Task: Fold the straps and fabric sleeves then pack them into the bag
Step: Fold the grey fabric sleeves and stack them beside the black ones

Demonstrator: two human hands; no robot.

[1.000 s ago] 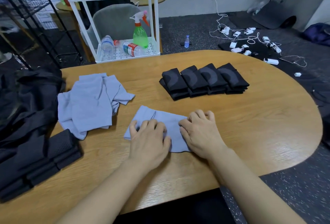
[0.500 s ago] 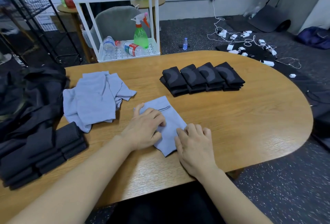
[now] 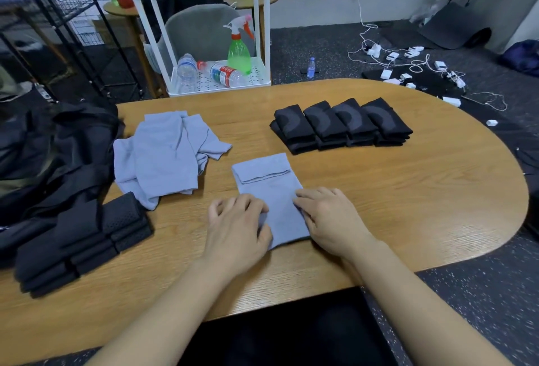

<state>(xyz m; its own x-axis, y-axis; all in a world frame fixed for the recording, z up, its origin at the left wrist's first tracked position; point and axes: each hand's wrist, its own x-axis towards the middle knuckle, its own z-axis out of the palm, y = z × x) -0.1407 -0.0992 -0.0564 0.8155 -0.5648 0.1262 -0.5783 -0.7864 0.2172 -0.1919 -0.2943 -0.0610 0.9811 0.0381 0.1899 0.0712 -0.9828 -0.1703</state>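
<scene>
1. The wooden table [image 3: 408, 205] fills the middle of the frame, its rounded end at the right.
2. A black bag [image 3: 52, 155] slumps at the left edge of the frame, partly on the table; whether its mouth is open cannot be told.
3. A loose heap of grey-blue fabric sleeves [image 3: 163, 158] lies left of centre, unfolded, just right of the bag.
4. Folded black mesh straps [image 3: 78, 240] sit in a stack at the lower left, below the heap.
5. A row of four folded black pieces [image 3: 341, 123] stands at upper right of centre, well apart from the hands.
6. One grey-blue sleeve [image 3: 268, 190] lies flat at the centre, its far end already turned over into a short flap.
7. The left hand [image 3: 239, 228] rests on the sleeve's near left corner, fingers curled and pinching its edge, as far as shows.
8. The right hand [image 3: 329, 217] lies on the near right edge, fingers bent and seemingly pinching the cloth there.
9. The step in hand looks like folding this sleeve; folding seems well along, packing not begun.
10. The next move likely calls for both hands to lift the near end evenly and lay it over toward the flap, keeping the edges square.
</scene>
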